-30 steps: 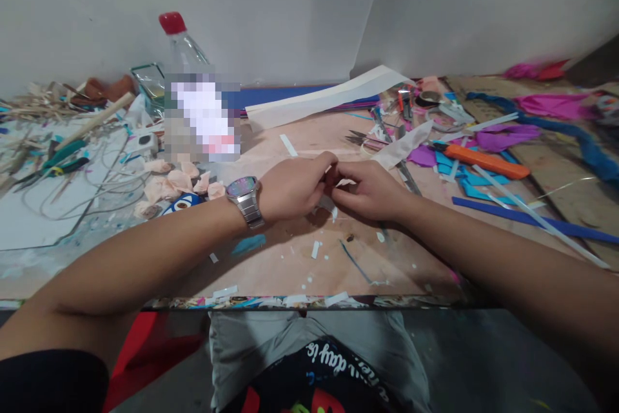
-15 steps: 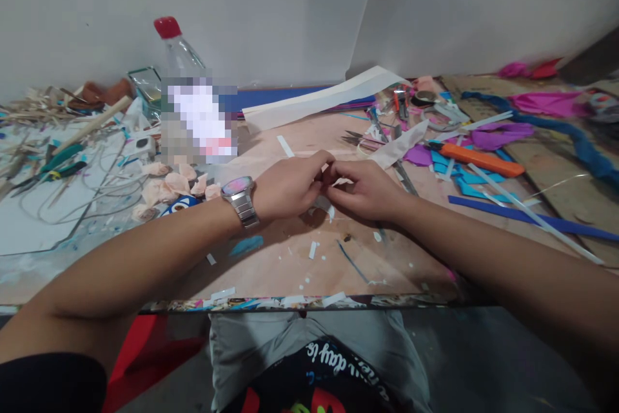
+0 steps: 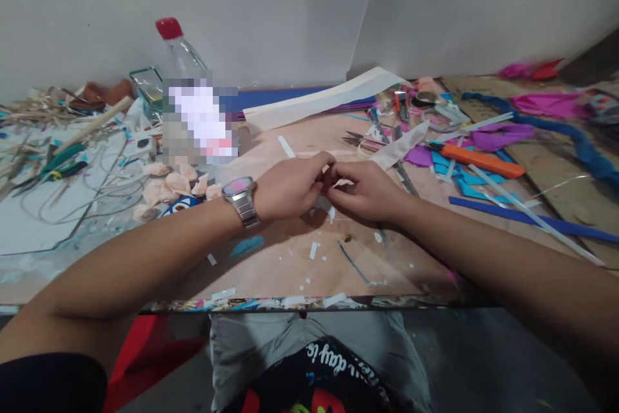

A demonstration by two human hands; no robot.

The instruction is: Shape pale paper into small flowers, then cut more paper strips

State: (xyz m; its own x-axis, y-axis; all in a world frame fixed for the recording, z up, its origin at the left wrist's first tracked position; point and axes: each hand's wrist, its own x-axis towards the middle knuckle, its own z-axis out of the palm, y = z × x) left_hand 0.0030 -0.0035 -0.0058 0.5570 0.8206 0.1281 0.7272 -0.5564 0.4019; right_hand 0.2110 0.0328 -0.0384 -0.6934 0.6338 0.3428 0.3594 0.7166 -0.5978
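My left hand, with a metal-band watch on its wrist, is closed with fingertips meeting those of the other hand above the table. My right hand is closed too, thumb and fingers pinched together. A small curved white piece, looking like paper, shows just under the fingertips. What lies between the fingers is mostly hidden by them. Below on the table are a small white strip and a thin dark blue strip. Behind the hands lies another short white strip.
An orange utility knife lies on blue scraps at right. A long cream paper strip runs along the back. At left stand a red-capped bottle, crumpled peach paper pieces and green-handled pliers. The table's front edge holds scraps.
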